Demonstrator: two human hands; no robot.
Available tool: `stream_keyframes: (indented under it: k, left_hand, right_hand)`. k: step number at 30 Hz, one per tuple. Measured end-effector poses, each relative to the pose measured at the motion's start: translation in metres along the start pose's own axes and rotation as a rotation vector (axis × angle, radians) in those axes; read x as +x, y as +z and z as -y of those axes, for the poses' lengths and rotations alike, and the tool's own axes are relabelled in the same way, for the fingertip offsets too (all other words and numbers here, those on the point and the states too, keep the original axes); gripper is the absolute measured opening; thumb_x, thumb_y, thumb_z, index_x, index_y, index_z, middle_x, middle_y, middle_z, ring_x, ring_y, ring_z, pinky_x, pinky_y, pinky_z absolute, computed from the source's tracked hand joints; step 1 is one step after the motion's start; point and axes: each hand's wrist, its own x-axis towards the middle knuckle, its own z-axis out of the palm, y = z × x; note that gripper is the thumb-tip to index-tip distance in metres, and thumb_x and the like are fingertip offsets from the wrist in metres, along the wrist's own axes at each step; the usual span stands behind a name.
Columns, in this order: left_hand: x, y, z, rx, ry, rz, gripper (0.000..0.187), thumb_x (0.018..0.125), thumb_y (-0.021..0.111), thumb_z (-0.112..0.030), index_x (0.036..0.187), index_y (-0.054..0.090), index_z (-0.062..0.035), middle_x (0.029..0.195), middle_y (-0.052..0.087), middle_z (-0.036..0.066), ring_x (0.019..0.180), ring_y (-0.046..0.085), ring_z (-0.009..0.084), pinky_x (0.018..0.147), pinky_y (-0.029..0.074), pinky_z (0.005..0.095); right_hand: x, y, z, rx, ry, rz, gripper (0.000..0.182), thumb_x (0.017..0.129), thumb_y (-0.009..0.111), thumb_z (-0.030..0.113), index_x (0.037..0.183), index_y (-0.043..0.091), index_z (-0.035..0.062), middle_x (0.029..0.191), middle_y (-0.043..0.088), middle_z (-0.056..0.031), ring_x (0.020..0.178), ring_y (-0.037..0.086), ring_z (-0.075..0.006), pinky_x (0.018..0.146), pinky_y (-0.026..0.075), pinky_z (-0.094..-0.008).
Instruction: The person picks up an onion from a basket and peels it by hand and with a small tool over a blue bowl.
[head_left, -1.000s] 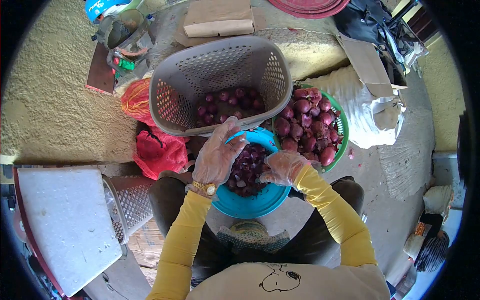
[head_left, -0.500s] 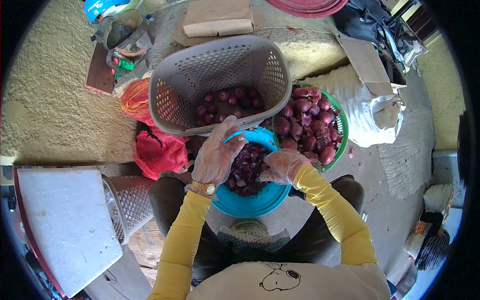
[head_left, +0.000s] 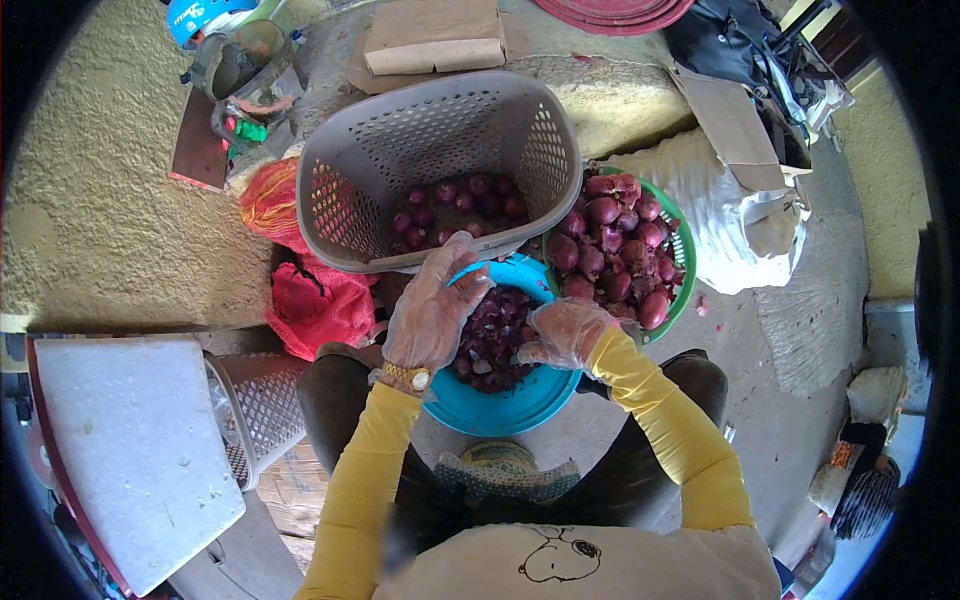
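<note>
Both my hands wear clear plastic gloves and hover over a blue bowl (head_left: 520,405) that rests on my lap and holds purple onion skins (head_left: 495,340). My left hand (head_left: 432,312) lies palm down over the bowl's left rim, fingers bent toward the skins. Curled over the bowl's right side is my right hand (head_left: 563,332), fingers drawn in. What either hand holds is hidden beneath it. A grey perforated basket (head_left: 350,200) with small peeled onions (head_left: 455,205) stands just beyond the bowl. To the right, a green basket (head_left: 686,255) is piled with red onions (head_left: 615,250).
Red mesh sacks (head_left: 310,295) lie left of the bowl. A white board (head_left: 130,440) and a small grey basket (head_left: 262,405) sit at my left. A white sack (head_left: 740,230), cardboard (head_left: 435,35) and bags lie beyond on the concrete floor.
Hardly anything has changed. My hands stay over the blue bowl, with only slight shifts of the fingers.
</note>
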Motion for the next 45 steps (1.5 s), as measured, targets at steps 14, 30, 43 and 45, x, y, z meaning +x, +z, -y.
stream_keyframes:
  k: [14,30,43,45]
  left_hand:
    - [0.009,0.015,-0.025,0.296,0.069,0.174,0.049,0.105,0.055,-0.035,0.145,0.051,-0.0058,0.143,0.052,0.008,0.118,0.056,0.0234,0.107,0.046,0.0393]
    - [0.030,0.021,-0.019,0.411,0.119,0.215,0.040,0.104,0.051,-0.007,0.145,0.050,-0.0051,0.134,0.055,0.013,0.113,0.063,0.0228,0.099,0.056,0.0352]
    - [0.037,0.008,-0.015,0.281,0.048,0.235,0.045,0.106,0.052,-0.024,0.146,0.048,-0.0047,0.136,0.054,0.013,0.116,0.057,0.0248,0.106,0.048,0.0392]
    - [0.039,0.008,-0.016,0.268,0.034,0.228,0.044,0.106,0.053,-0.024,0.146,0.048,-0.0048,0.136,0.054,0.012,0.116,0.058,0.0244,0.106,0.049,0.0386]
  right_hand:
    - [-0.004,0.007,-0.018,-0.069,0.056,-0.134,0.062,0.084,0.066,0.068,0.092,0.076,0.0074,0.090,0.073,-0.0183,0.093,0.071,-0.0392,0.083,0.055,-0.0496]
    - [0.002,0.010,-0.226,0.414,0.761,-0.613,0.055,0.090,0.071,0.045,0.127,0.066,0.0046,0.125,0.069,-0.0213,0.120,0.065,-0.0354,0.102,0.050,-0.0431]
    - [0.031,0.019,-0.237,0.535,0.904,-0.584,0.085,0.080,0.077,0.057,0.134,0.059,-0.0057,0.136,0.062,-0.0267,0.130,0.058,-0.0384,0.109,0.047,-0.0421]
    - [0.033,0.021,-0.240,0.561,0.904,-0.599,0.086,0.080,0.077,0.058,0.135,0.058,-0.0060,0.136,0.062,-0.0267,0.128,0.059,-0.0388,0.109,0.047,-0.0425]
